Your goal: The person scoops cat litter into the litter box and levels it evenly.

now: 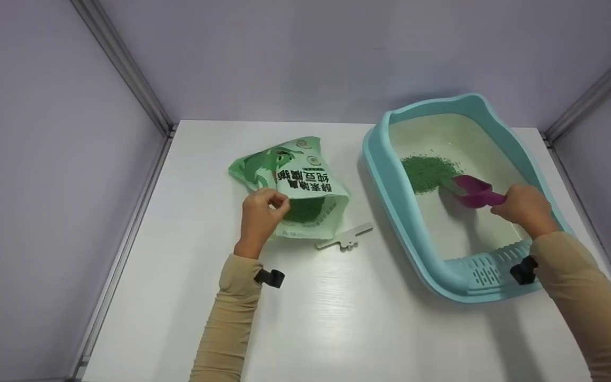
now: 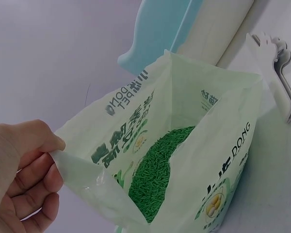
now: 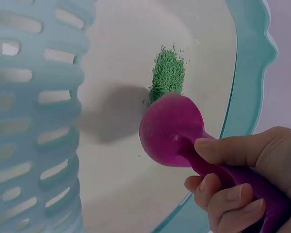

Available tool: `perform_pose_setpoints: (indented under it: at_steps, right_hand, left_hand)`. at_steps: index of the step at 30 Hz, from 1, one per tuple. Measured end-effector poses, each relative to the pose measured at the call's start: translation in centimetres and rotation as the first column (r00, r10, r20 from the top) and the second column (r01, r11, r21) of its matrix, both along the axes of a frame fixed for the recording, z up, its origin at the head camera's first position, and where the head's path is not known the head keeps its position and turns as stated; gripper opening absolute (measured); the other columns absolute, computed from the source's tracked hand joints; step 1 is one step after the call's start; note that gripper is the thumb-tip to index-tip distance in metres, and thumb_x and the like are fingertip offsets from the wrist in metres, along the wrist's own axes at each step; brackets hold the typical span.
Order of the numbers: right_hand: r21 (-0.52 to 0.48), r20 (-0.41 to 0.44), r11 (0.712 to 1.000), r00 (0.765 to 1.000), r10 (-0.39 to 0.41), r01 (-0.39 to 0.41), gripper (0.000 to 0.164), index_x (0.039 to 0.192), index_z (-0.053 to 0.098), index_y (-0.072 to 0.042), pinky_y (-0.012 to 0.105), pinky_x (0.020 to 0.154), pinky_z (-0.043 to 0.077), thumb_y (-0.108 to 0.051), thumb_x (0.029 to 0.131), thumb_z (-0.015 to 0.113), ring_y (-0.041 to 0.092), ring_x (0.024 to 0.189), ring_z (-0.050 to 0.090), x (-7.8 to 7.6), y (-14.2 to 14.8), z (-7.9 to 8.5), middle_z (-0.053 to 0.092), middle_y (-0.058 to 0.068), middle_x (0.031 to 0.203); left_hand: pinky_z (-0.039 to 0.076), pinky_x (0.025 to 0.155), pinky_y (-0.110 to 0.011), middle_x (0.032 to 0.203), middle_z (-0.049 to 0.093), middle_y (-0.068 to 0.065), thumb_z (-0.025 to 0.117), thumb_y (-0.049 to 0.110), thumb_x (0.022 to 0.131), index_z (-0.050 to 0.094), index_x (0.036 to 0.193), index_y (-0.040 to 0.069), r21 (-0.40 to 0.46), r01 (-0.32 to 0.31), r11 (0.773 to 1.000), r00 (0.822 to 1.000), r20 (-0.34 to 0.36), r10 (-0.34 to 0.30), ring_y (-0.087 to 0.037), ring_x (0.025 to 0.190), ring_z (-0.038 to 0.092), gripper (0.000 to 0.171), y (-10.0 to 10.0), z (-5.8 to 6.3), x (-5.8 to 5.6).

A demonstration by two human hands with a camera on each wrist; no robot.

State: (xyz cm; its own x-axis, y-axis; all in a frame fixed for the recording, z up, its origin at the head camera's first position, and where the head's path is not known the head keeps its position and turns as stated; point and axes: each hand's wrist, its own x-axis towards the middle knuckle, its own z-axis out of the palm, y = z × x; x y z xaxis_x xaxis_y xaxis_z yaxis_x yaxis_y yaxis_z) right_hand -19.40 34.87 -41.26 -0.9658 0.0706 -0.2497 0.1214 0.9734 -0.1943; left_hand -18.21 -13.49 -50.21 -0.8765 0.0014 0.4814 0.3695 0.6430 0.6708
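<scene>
My left hand [image 1: 261, 216] pinches the edge of a pale green cat litter bag [image 1: 305, 175] between thumb and fingers. The bag's mouth gapes, and green pellets [image 2: 153, 177] lie inside. With my right hand [image 1: 528, 208] I grip the handle of a magenta scoop [image 1: 475, 192] over a blue litter box [image 1: 401, 207]. The scoop tilts toward a heap of green pellets [image 3: 167, 73] on the cream floor of the box, and pellets show at its lip in the head view. In the right wrist view the scoop's rounded back hides its inside.
A light grey plastic piece [image 1: 345, 237] lies on the white table [image 1: 316, 318] between bag and box. The box has a slotted step [image 3: 34, 111] at its near end. Grey walls [image 1: 295, 58] stand behind the table and at both sides.
</scene>
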Motion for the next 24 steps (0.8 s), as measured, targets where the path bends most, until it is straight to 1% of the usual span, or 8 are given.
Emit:
perform_pose_setpoints:
  at_steps: [2, 6, 8, 14, 19, 24]
  right_hand:
    - [0.010, 0.009, 1.000, 1.000, -0.004, 0.004, 0.037, 0.089, 0.061, 0.014, 0.028, 0.048, 0.038, -0.021, 0.081, 0.066, 0.024, 0.063, 0.050, 0.2, 0.1, 0.2, 0.059, 0.017, 0.070]
    - [-0.056, 0.113, 0.998, 0.993, 0.022, -0.015, 0.041, 0.094, 0.063, 0.016, 0.026, 0.050, 0.042, -0.023, 0.082, 0.067, 0.018, 0.059, 0.052, 0.5, 0.3, 0.7, 0.061, 0.011, 0.066]
    - [-0.078, 0.149, 0.997, 0.988, 0.028, -0.017, 0.042, 0.095, 0.062, 0.016, 0.026, 0.050, 0.043, -0.024, 0.083, 0.067, 0.015, 0.057, 0.053, 0.6, 0.5, 0.9, 0.061, 0.009, 0.064]
    - [-0.042, 0.143, 0.999, 0.990, 0.000, 0.006, 0.043, 0.096, 0.062, 0.016, 0.027, 0.049, 0.042, -0.024, 0.083, 0.067, 0.016, 0.058, 0.053, 1.2, 1.5, 1.3, 0.060, 0.009, 0.064]
    - [-0.063, 0.154, 0.998, 0.988, -0.010, 0.020, 0.046, 0.101, 0.061, 0.018, 0.027, 0.051, 0.044, -0.023, 0.083, 0.067, 0.018, 0.061, 0.055, 1.5, 1.9, 1.3, 0.062, 0.012, 0.068]
    - [-0.074, 0.146, 0.997, 0.989, -0.007, 0.018, 0.045, 0.100, 0.061, 0.018, 0.027, 0.051, 0.044, -0.023, 0.083, 0.067, 0.018, 0.060, 0.054, 1.7, 1.8, 1.1, 0.063, 0.014, 0.069]
  left_hand:
    - [0.057, 0.065, -0.033, 0.076, 0.071, -0.012, 0.069, 0.006, 0.083, 0.073, 0.081, 0.004, 0.003, 0.002, 1.000, 1.000, -0.001, -0.002, -0.022, 0.069, 0.067, 0.004, 0.0, 0.0, 0.0]
    - [0.057, 0.065, -0.033, 0.077, 0.071, -0.012, 0.069, 0.006, 0.084, 0.073, 0.082, 0.004, 0.002, 0.007, 1.000, 1.000, 0.002, -0.007, -0.022, 0.069, 0.067, 0.005, -0.1, 0.0, 0.0]
    - [0.056, 0.065, -0.033, 0.077, 0.071, -0.011, 0.069, 0.007, 0.084, 0.073, 0.082, 0.004, 0.004, 0.004, 1.000, 1.000, 0.004, -0.004, -0.022, 0.069, 0.067, 0.005, -0.1, 0.0, 0.0]
    - [0.057, 0.065, -0.033, 0.077, 0.071, -0.011, 0.069, 0.006, 0.083, 0.073, 0.081, 0.004, 0.010, 0.002, 1.000, 1.000, 0.002, -0.002, -0.022, 0.070, 0.067, 0.005, -0.1, 0.0, 0.0]
    - [0.056, 0.065, -0.034, 0.076, 0.071, -0.012, 0.069, 0.005, 0.083, 0.073, 0.081, 0.003, 0.007, 0.002, 1.000, 1.000, -0.005, -0.002, -0.022, 0.069, 0.067, 0.005, -0.1, 0.0, -0.1]
    - [0.056, 0.066, -0.034, 0.076, 0.071, -0.012, 0.069, 0.006, 0.083, 0.073, 0.081, 0.004, 0.005, 0.004, 1.000, 1.000, 0.011, -0.004, -0.023, 0.069, 0.067, 0.005, -0.1, 0.1, 0.0]
